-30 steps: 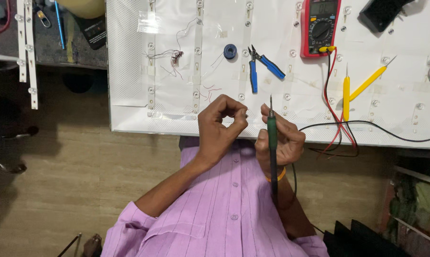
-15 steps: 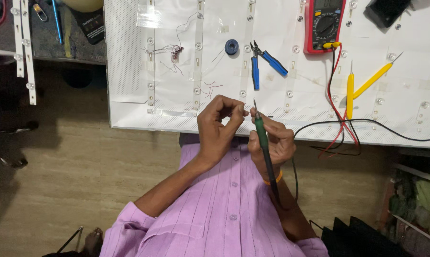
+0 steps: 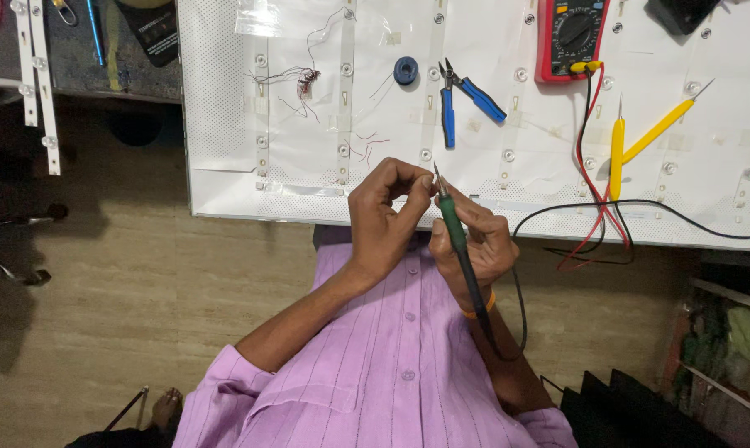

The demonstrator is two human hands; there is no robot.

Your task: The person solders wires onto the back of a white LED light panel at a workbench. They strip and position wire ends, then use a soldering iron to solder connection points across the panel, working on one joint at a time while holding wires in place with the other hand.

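Pinching fingers together, the left hand [image 3: 387, 211] meets the soldering iron [image 3: 458, 241] gripped upright by the right hand [image 3: 474, 245].

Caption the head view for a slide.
Right hand holds a green soldering iron tip-up; left hand pinches at its tip, over a white panel.

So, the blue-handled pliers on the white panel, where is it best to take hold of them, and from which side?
Grip the blue-handled pliers by the two blue handles, not the dark metal jaws. The handles spread open toward the person, one pointing down and one down-right, so coming from the near side and squeezing both together seems best.
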